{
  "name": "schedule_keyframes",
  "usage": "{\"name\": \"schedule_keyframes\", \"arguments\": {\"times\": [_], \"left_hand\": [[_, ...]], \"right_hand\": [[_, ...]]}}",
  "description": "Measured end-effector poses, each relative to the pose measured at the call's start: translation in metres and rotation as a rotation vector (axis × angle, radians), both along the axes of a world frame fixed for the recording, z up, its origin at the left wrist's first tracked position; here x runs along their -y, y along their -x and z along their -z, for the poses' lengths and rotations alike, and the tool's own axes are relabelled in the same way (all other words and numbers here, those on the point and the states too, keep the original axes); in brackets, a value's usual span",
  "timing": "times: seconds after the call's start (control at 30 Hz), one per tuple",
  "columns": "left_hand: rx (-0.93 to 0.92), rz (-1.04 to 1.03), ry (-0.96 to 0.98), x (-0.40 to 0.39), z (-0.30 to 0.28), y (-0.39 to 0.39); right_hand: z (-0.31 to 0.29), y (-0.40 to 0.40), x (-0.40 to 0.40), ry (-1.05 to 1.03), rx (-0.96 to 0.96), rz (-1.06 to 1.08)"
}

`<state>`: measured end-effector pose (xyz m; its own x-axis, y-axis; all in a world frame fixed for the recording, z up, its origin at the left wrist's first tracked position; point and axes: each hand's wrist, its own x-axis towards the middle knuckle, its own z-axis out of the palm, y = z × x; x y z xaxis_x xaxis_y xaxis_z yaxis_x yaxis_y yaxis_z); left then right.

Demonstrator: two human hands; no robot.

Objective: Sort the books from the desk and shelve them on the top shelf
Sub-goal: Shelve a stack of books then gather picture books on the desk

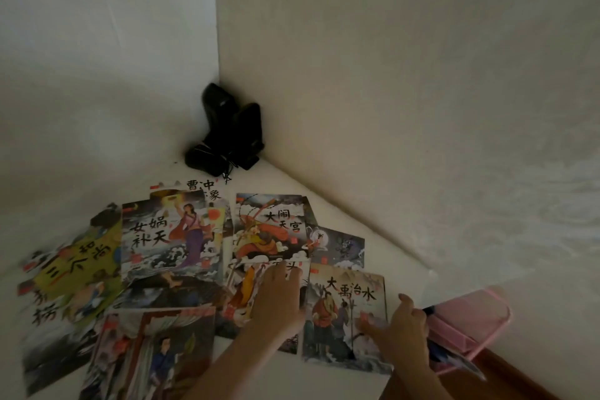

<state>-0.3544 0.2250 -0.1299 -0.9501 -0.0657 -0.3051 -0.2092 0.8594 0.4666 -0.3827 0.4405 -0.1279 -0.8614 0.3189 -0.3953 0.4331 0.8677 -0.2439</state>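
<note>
Several thin picture books lie spread and overlapping on a white desk [279, 182] in a corner. Among them are a book with a woman in purple [172, 237], a monkey-king book [269, 227], a yellow-green book [81, 269] and a grey book with two robed figures [344, 312]. My left hand [279, 299] lies flat with straight fingers on a book with an orange-robed figure [246, 292]. My right hand [402, 331] touches the lower right edge of the grey book, thumb up; its fingers on the cover are blurred.
Black speakers with a cable [227, 133] stand in the far corner where two white walls meet. A pink container [467, 325] sits at the desk's right edge beside my right hand. No shelf is in view.
</note>
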Motion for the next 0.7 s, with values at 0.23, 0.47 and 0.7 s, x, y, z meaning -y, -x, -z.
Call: {"name": "schedule_keyframes", "arguments": {"times": [0.23, 0.47, 0.7], "left_hand": [[0.023, -0.005, 0.142, -0.017, 0.002, 0.009], [-0.095, -0.093, 0.026, 0.014, 0.000, 0.040], [-0.122, -0.318, 0.185, 0.081, 0.024, 0.068]], "right_hand": [[0.000, 0.013, -0.001, 0.193, 0.072, 0.078], [0.001, 0.027, -0.019, 0.248, -0.003, 0.037], [-0.016, 0.039, -0.005, 0.550, -0.011, 0.118]]}}
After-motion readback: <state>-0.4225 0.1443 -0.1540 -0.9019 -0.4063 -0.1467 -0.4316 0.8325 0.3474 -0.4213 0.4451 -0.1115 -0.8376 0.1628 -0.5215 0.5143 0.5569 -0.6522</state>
